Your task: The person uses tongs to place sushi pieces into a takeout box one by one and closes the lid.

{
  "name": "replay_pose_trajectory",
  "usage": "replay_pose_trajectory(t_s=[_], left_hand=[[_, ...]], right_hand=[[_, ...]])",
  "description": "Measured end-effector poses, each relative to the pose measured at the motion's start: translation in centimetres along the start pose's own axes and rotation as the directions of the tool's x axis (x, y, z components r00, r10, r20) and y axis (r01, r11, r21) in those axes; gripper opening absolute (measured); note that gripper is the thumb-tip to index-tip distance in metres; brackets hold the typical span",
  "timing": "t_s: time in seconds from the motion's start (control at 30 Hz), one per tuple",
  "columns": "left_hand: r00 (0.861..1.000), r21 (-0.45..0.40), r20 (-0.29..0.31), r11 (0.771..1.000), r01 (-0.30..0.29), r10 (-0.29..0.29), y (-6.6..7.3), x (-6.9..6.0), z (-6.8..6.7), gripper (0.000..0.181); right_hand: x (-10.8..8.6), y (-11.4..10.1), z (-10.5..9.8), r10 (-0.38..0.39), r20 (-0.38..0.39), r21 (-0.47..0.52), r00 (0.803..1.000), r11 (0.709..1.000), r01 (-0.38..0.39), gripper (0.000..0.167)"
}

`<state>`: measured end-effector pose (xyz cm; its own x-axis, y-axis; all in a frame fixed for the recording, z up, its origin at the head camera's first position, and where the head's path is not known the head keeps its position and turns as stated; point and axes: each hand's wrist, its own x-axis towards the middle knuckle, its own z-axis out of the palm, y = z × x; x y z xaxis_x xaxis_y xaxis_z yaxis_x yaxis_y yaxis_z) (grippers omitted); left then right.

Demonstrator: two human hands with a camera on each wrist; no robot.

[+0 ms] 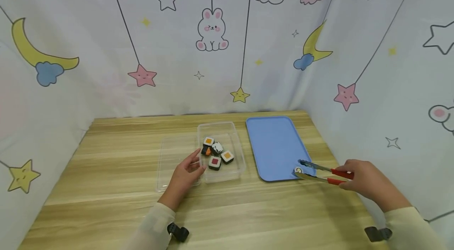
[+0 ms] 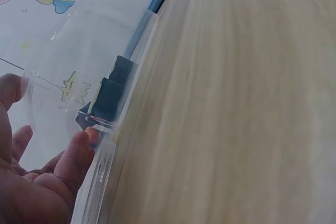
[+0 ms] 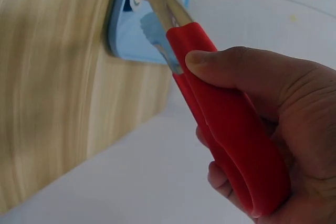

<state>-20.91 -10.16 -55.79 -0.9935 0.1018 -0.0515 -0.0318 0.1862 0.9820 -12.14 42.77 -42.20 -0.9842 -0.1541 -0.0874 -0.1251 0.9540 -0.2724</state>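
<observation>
My right hand (image 1: 365,181) grips red-handled tongs (image 1: 335,177), thumb on one handle and fingers around the other. The tongs' tips are around a small sushi roll (image 1: 298,170) at the near right corner of the blue tray (image 1: 278,147); whether they touch it I cannot tell. My left hand (image 1: 185,175) touches the left wall of the clear plastic box (image 1: 237,171), its fingers spread and slightly bent in the left wrist view. Several sushi pieces (image 1: 214,162) lie in the box, dark-sided with white tops.
A clear lid (image 1: 170,163) lies flat on the wooden table (image 1: 117,171), left of the box and partly under my left hand. A white curtain (image 1: 177,45) with cartoon prints hangs behind the table and along its sides.
</observation>
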Motion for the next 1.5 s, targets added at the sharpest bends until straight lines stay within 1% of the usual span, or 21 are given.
replay_pose_trajectory(t_s=[0.13, 0.27, 0.53, 0.77, 1.0, 1.13, 1.23, 1.33, 1.43, 1.5], left_hand=[[1.0, 0.005, 0.002, 1.0, 0.004, -0.004, 0.0, 0.0, -0.1, 0.068], [1.0, 0.003, 0.002, 1.0, 0.001, -0.001, -0.1, 0.0, -0.1, 0.068], [1.0, 0.001, 0.0, 1.0, 0.009, -0.009, 0.2, -0.2, -0.1, 0.067], [1.0, 0.003, 0.004, 1.0, 0.017, -0.017, 0.0, -0.1, -0.1, 0.068], [1.0, -0.007, 0.003, 1.0, 0.02, -0.02, -0.1, 0.0, 0.0, 0.068], [1.0, -0.009, 0.012, 1.0, 0.013, -0.013, -0.1, -0.1, -0.1, 0.067], [1.0, -0.007, 0.019, 1.0, 0.008, -0.008, -0.1, -0.2, -0.1, 0.067], [1.0, -0.003, 0.017, 1.0, 0.01, -0.01, 0.0, -0.3, -0.2, 0.066], [1.0, -0.003, 0.013, 1.0, 0.014, -0.013, 0.0, -0.3, -0.2, 0.066], [1.0, 0.004, 0.014, 1.0, 0.01, -0.01, 0.0, -0.2, -0.2, 0.067]], right_hand=[[0.3, -0.2, 0.1, -0.007, 0.014, 0.005, 1.0, 1.0, 0.007, 0.039], [0.6, -0.3, -0.3, -0.013, 0.026, 0.02, 1.0, 1.0, 0.012, 0.04], [1.2, -0.3, -0.7, 0.015, 0.047, 0.006, 0.999, 1.0, -0.016, 0.039], [1.7, -0.3, -0.6, 0.029, 0.073, 0.052, 0.997, 0.998, -0.032, 0.036], [1.7, -0.3, -0.6, 0.004, 0.066, 0.041, 0.998, 0.999, -0.007, 0.035], [1.6, -0.5, -1.0, -0.032, 0.025, 0.027, 0.999, 0.999, 0.032, 0.036], [1.8, -1.1, -1.6, -0.064, -0.012, 0.025, 0.998, 0.998, 0.065, 0.036], [2.6, -2.1, -2.5, -0.087, -0.043, 0.021, 0.995, 0.996, 0.088, 0.037], [3.8, -3.9, -3.4, -0.12, -0.065, 0.029, 0.991, 0.992, 0.122, 0.036], [4.8, -5.4, -4.0, -0.145, -0.068, 0.045, 0.987, 0.988, 0.148, 0.035]])
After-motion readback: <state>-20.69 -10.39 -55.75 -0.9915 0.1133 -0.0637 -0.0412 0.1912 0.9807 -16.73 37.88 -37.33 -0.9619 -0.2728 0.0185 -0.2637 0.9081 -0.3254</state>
